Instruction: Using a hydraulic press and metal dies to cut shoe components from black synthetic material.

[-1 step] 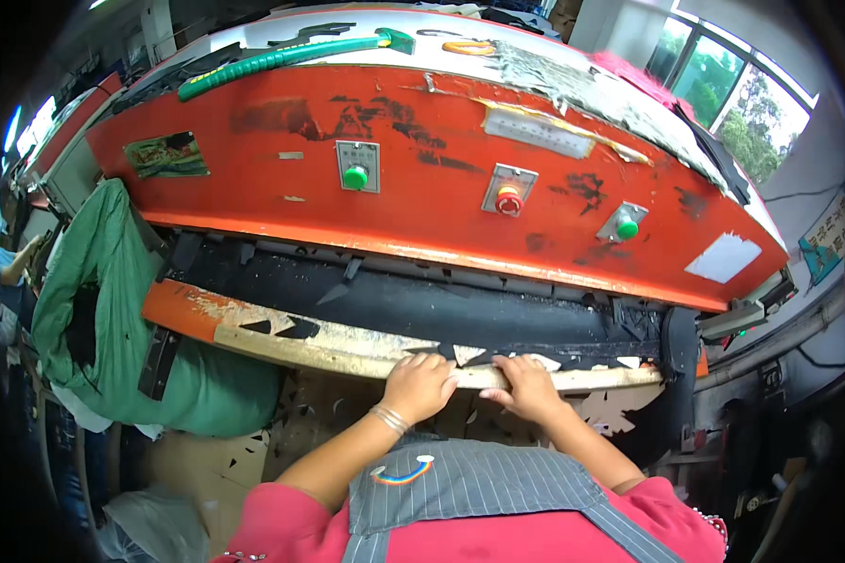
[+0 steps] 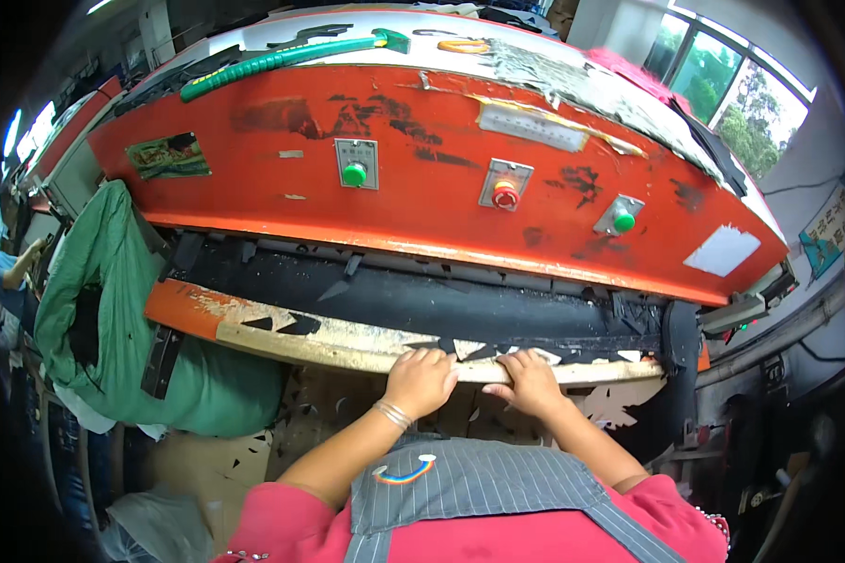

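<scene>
Both of my hands rest on the pale, worn front rail (image 2: 324, 347) of a large red machine (image 2: 441, 122). My left hand (image 2: 422, 381), with bangles at the wrist, has its fingers curled over the rail's top edge. To its right, my right hand (image 2: 530, 383) grips the same rail, thumb on the near side. Between and beside the hands, small dark and pale triangular scraps (image 2: 468, 349) lie along the rail. Just behind it stretches a black bed surface (image 2: 422, 302) under the red panel. Neither hand holds a loose thing.
The panel carries a green button (image 2: 354, 175), a red knob (image 2: 505, 195) and another green button (image 2: 622, 220). A green-handled hammer (image 2: 282, 66) lies on top. At left bulges a green cloth sack (image 2: 221, 389); beyond it shows another person's arm (image 2: 21, 269). Scraps litter the floor.
</scene>
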`<act>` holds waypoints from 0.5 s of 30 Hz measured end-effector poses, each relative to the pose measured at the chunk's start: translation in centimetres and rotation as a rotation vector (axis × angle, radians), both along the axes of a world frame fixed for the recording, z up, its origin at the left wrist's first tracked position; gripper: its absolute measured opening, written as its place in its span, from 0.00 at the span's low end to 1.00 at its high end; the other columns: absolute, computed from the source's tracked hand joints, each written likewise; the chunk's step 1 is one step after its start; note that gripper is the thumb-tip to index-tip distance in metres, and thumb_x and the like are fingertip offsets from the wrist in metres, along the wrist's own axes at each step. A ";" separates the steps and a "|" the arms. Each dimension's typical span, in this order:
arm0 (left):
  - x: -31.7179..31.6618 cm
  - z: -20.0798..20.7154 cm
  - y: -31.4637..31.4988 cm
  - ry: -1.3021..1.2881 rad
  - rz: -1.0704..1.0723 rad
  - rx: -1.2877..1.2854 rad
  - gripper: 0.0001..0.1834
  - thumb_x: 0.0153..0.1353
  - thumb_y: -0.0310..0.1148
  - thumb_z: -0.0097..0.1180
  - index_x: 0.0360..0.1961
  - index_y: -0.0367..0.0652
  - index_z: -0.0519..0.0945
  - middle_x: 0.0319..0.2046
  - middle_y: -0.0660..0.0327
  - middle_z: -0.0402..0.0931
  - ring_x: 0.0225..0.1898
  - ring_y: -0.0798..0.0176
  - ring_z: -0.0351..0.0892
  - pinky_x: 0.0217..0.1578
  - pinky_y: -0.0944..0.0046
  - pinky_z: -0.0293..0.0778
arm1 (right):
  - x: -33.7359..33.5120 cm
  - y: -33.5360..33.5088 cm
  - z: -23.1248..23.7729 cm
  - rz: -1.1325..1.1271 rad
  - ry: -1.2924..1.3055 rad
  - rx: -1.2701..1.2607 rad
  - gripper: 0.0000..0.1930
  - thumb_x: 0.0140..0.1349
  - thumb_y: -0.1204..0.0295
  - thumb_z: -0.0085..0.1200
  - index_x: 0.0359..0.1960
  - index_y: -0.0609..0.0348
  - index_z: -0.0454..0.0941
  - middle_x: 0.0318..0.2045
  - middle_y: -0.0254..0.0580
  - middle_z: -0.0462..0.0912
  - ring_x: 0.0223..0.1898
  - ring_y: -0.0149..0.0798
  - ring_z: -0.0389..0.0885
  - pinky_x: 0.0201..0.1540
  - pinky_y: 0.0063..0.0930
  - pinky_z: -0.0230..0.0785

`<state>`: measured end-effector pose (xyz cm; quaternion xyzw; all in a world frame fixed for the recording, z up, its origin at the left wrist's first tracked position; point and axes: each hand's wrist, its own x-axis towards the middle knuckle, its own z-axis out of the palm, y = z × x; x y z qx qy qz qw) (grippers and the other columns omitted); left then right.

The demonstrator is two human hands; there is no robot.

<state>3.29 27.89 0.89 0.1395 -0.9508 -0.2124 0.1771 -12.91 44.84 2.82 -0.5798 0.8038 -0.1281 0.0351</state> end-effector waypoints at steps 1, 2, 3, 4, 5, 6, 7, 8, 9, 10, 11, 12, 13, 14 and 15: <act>0.2 -0.1 0.3 0.009 0.013 -0.023 0.14 0.56 0.41 0.55 0.40 0.47 0.83 0.34 0.61 0.78 0.39 0.58 0.77 0.44 0.57 0.70 | 0.2 0.8 -0.4 0.007 0.019 -0.011 0.27 0.44 0.55 0.67 0.43 0.58 0.78 0.38 0.44 0.77 0.43 0.48 0.73 0.45 0.40 0.69; 0.1 -0.2 0.4 0.003 0.031 -0.010 0.13 0.57 0.41 0.54 0.38 0.46 0.83 0.33 0.61 0.78 0.39 0.57 0.77 0.44 0.56 0.69 | 0.4 0.9 -0.4 -0.009 0.047 -0.012 0.26 0.42 0.57 0.68 0.41 0.58 0.78 0.37 0.44 0.76 0.42 0.48 0.73 0.45 0.39 0.69; -0.1 -0.2 0.3 0.000 0.046 0.000 0.12 0.57 0.41 0.53 0.36 0.46 0.83 0.32 0.60 0.78 0.39 0.56 0.76 0.43 0.55 0.69 | 0.4 0.6 -0.7 -0.028 0.078 -0.015 0.25 0.41 0.59 0.69 0.40 0.58 0.78 0.36 0.44 0.76 0.42 0.47 0.73 0.45 0.38 0.70; -0.7 0.0 0.1 -0.042 0.063 -0.009 0.12 0.57 0.40 0.53 0.34 0.46 0.82 0.32 0.59 0.77 0.39 0.54 0.76 0.43 0.55 0.69 | 0.3 0.3 -0.9 -0.061 0.084 -0.024 0.25 0.39 0.60 0.70 0.39 0.58 0.78 0.35 0.44 0.76 0.42 0.47 0.73 0.45 0.37 0.70; -1.2 0.0 0.0 -0.091 0.077 -0.017 0.11 0.57 0.40 0.52 0.33 0.46 0.82 0.32 0.58 0.77 0.39 0.53 0.75 0.43 0.54 0.69 | 0.2 0.1 -1.3 -0.098 0.084 -0.030 0.25 0.38 0.61 0.70 0.39 0.57 0.78 0.35 0.44 0.76 0.42 0.47 0.73 0.45 0.37 0.70; -1.8 -0.3 0.0 -0.051 0.113 -0.017 0.11 0.56 0.40 0.52 0.31 0.46 0.81 0.32 0.57 0.77 0.39 0.52 0.75 0.42 0.53 0.69 | -0.3 -0.1 -1.6 -0.099 0.095 -0.048 0.24 0.38 0.61 0.71 0.38 0.57 0.78 0.35 0.44 0.76 0.43 0.47 0.74 0.45 0.37 0.70; -2.3 -0.7 0.1 -0.014 0.152 -0.016 0.10 0.56 0.39 0.51 0.29 0.46 0.81 0.31 0.56 0.77 0.39 0.50 0.75 0.42 0.52 0.69 | -0.8 -0.4 -2.0 -0.098 0.104 -0.063 0.24 0.38 0.61 0.71 0.37 0.57 0.78 0.35 0.44 0.76 0.43 0.47 0.74 0.45 0.36 0.70; -2.4 -1.3 0.1 -0.011 0.173 -0.031 0.10 0.55 0.38 0.51 0.28 0.45 0.81 0.30 0.54 0.77 0.38 0.49 0.76 0.42 0.51 0.69 | -0.9 -0.5 -2.3 -0.091 0.105 -0.066 0.24 0.37 0.61 0.71 0.36 0.57 0.78 0.35 0.44 0.76 0.43 0.47 0.74 0.46 0.36 0.70; -2.6 -1.5 0.0 -0.004 0.194 -0.046 0.10 0.55 0.38 0.51 0.27 0.45 0.81 0.29 0.53 0.77 0.37 0.48 0.76 0.42 0.50 0.69 | -1.0 -0.7 -2.6 -0.084 0.108 -0.069 0.23 0.37 0.61 0.71 0.35 0.57 0.77 0.36 0.44 0.76 0.43 0.46 0.74 0.46 0.36 0.70; -2.9 -0.9 -0.4 0.024 0.221 -0.015 0.11 0.54 0.37 0.51 0.26 0.44 0.81 0.28 0.51 0.77 0.37 0.46 0.76 0.42 0.48 0.70 | -1.3 -1.3 -2.4 -0.085 0.087 -0.076 0.24 0.37 0.61 0.71 0.35 0.57 0.77 0.36 0.44 0.76 0.43 0.46 0.74 0.46 0.36 0.70; -3.4 -0.4 -0.7 0.032 0.226 0.000 0.12 0.55 0.38 0.51 0.26 0.43 0.82 0.29 0.51 0.78 0.37 0.46 0.76 0.43 0.49 0.70 | -2.0 -1.7 -1.9 -0.085 0.078 -0.085 0.24 0.36 0.61 0.71 0.35 0.57 0.77 0.36 0.44 0.77 0.44 0.45 0.74 0.46 0.36 0.70; -3.2 -0.2 -0.6 0.025 0.219 0.018 0.13 0.55 0.39 0.51 0.27 0.43 0.83 0.30 0.50 0.78 0.37 0.45 0.76 0.43 0.49 0.70 | -1.7 -1.5 -1.6 -0.079 0.085 -0.074 0.23 0.37 0.62 0.71 0.35 0.57 0.78 0.36 0.43 0.77 0.43 0.46 0.74 0.46 0.37 0.71; -2.5 -0.1 -0.2 0.021 0.214 0.036 0.13 0.55 0.40 0.51 0.27 0.43 0.83 0.30 0.50 0.78 0.37 0.45 0.76 0.43 0.49 0.70 | -0.9 -1.0 -1.3 -0.075 0.060 -0.034 0.22 0.37 0.63 0.71 0.34 0.58 0.78 0.36 0.43 0.77 0.43 0.46 0.74 0.46 0.38 0.71; -2.5 -1.1 -0.9 -0.001 0.212 0.072 0.14 0.56 0.41 0.52 0.27 0.43 0.84 0.30 0.48 0.78 0.37 0.44 0.76 0.42 0.48 0.71 | -0.9 -1.4 -2.6 -0.065 0.068 -0.037 0.22 0.38 0.63 0.71 0.34 0.58 0.78 0.36 0.44 0.76 0.43 0.47 0.74 0.46 0.38 0.71; -1.7 -1.7 -1.2 -0.106 0.157 0.073 0.15 0.57 0.41 0.52 0.26 0.42 0.84 0.30 0.48 0.78 0.37 0.43 0.77 0.41 0.48 0.72 | 0.3 -0.7 -3.3 -0.068 0.050 -0.011 0.22 0.38 0.63 0.71 0.35 0.58 0.78 0.35 0.44 0.76 0.43 0.47 0.74 0.46 0.38 0.71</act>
